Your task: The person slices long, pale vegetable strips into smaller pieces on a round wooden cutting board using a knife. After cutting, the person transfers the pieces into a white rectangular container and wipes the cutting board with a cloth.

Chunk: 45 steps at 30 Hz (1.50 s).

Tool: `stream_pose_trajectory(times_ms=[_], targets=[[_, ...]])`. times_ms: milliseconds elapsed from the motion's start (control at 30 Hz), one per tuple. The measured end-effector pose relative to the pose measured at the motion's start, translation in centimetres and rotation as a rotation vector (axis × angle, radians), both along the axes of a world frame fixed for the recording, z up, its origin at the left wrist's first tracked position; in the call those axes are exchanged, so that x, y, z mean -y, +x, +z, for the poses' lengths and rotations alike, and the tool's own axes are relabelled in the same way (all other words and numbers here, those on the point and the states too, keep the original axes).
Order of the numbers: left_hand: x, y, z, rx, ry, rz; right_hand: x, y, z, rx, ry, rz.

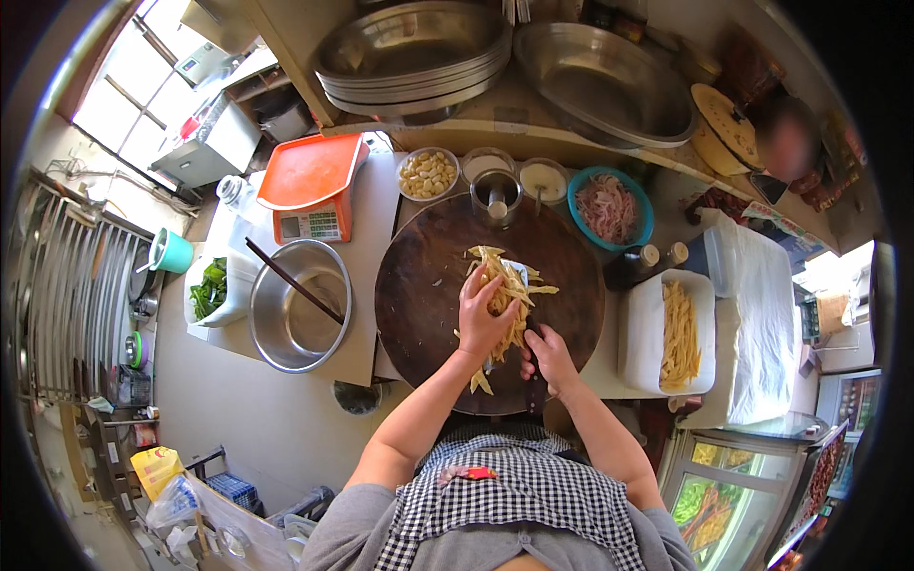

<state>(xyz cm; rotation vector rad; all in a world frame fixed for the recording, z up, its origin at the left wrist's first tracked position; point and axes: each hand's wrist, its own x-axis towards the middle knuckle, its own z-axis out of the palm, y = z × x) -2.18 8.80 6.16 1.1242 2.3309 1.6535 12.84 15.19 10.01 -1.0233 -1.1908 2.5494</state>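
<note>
My left hand lies over a heap of pale yellow food strips, its fingers spread and pressed into them. My right hand grips the dark riveted handle of a kitchen knife. Most of the knife's blade is hidden among the strips; a bright part shows near the top of the heap. Under both hands is a round dark wooden chopping block. A few loose strips lie on its near side. At the block's far edge stands a metal cup with a rod-like piece inside.
Left are a steel bowl with chopsticks, greens and an orange scale. Behind the block stand peeled garlic and a blue basket of sliced pinkish food. Right are bottles and a white tub of yellow strips.
</note>
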Motion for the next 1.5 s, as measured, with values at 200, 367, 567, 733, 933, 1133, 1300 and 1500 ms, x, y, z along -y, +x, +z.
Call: stream_pose_trajectory(times_ms=[200, 367, 567, 733, 933, 1133, 1300, 1500], targets=[[-1.4, 3.0, 3.7, -0.052, 0.026, -0.022, -1.2, 3.3, 3.8, 0.029, 0.051, -0.020], [-7.6, 9.9, 8.0, -0.087, 0.131, -0.191, -4.7, 11.3, 7.5, 0.037, 0.031, -0.221], [-17.3, 20.1, 12.1, 0.031, 0.321, -0.536, -9.4, 21.8, 12.4, 0.025, 0.214, -0.505], [-21.8, 24.6, 8.9, 0.094, 0.246, -0.546, -12.5, 24.7, 13.7, 0.239, 0.501, -0.489], [-20.7, 18.4, 5.5, 0.055, 0.228, -0.640, -14.3, 25.7, 13.3, 0.407, 0.691, -0.436], [-14.3, 2.8, 2.0, -0.213, -0.069, -0.422, -13.5, 25.3, 13.2, 0.363, 0.715, -0.503], [-8.7, -3.8, -2.4, -0.407, -0.470, -0.435, -11.0, 24.4, 13.7, 0.294, 0.735, -0.440], [-8.3, -5.2, -2.5, -0.414, -0.478, -0.480, -7.2, 18.8, 13.3, 0.309, 0.716, -0.212]])
